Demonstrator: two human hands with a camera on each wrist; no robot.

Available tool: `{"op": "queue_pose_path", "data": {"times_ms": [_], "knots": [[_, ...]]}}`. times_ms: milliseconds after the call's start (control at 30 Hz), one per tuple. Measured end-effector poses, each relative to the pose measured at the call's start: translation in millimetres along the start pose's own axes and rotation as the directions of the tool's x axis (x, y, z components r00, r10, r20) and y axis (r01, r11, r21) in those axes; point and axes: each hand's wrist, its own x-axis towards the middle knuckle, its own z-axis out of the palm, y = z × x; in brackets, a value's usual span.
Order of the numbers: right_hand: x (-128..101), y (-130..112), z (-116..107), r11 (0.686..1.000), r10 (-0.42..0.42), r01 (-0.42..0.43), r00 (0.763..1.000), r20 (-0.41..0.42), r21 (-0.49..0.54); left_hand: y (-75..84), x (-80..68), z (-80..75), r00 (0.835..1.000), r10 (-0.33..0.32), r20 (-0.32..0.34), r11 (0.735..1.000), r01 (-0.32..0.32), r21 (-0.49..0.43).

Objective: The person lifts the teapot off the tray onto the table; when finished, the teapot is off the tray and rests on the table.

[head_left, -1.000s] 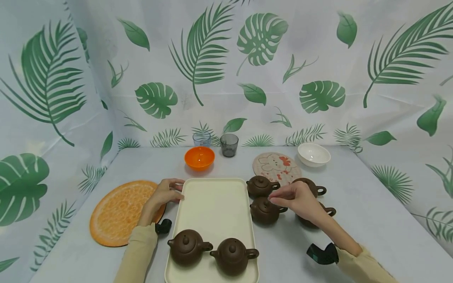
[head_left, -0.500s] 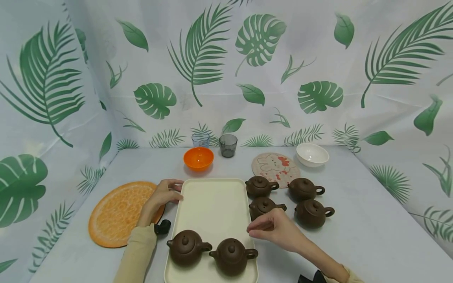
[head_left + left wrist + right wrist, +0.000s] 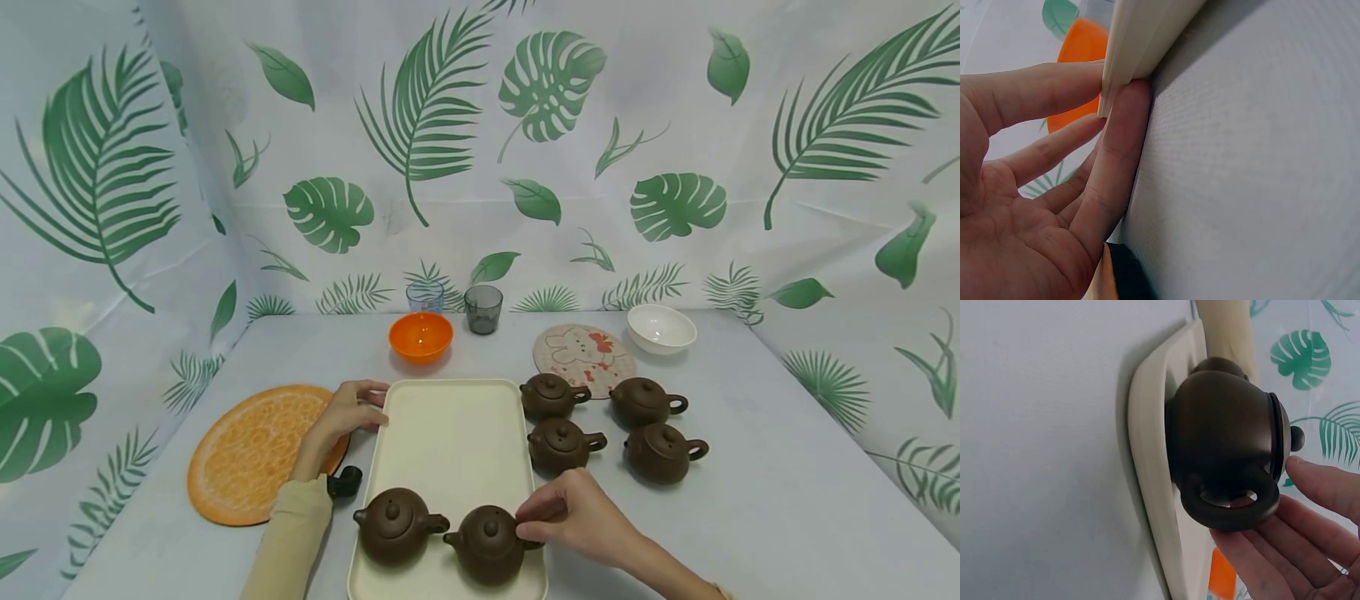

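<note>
My left hand [image 3: 352, 414] is at the far left of the cream tray [image 3: 450, 450]; in the left wrist view the tray's rim [image 3: 1132, 50] lies between thumb and little finger. Two dark brown teapots stand at the tray's near end: a left teapot [image 3: 393, 525] and a right teapot [image 3: 487, 546]. My right hand [image 3: 581, 521] is at the right teapot's handle side. Seen from the right wrist, the thumb tip is close by the lid and the other fingers extend, fairly straight, beside the handle [image 3: 1229, 519]. That teapot stands upright on the tray.
Right of the tray are several more brown teapots [image 3: 561, 446]. Behind them lie a rabbit-print mat [image 3: 581, 354] and a white bowl [image 3: 662, 329]. An orange bowl [image 3: 421, 337] and two cups, one grey [image 3: 483, 310], stand at the back. An orange-slice mat [image 3: 255, 454] lies left.
My right hand has come from above the teapots on the right, moving left and nearer, to the right teapot on the tray. The left hand, tray and teapots have stayed put.
</note>
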Motion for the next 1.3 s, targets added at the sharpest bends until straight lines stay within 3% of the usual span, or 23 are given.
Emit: {"op": "queue_pose_path", "data": {"times_ms": [633, 867, 1033, 1300], "knots": [[-9.2, 4.6, 5.3, 0.999, -0.026, 0.025, 0.999, -0.03, -0.03, -0.5, 0.3, 0.9, 1.0, -0.01, -0.015, 1.0, 0.01, 0.0], [-9.6, 5.6, 4.6, 0.994, -0.083, 0.08, 0.996, -0.041, -0.076, 0.0, -0.8, -0.4, 1.0, -0.007, -0.014, 1.0, 0.007, 0.013], [-13.5, 8.5, -3.9, 0.99, -0.128, 0.125, 0.991, -0.035, -0.072, 0.6, -1.3, 0.2, 1.0, -0.023, -0.018, 1.0, 0.023, 0.014], [-26.3, 5.8, -37.3, 0.991, -0.103, 0.098, 0.993, -0.049, -0.093, 0.5, -0.6, 0.9, 0.999, -0.026, -0.019, 1.0, 0.026, 0.008]]}}
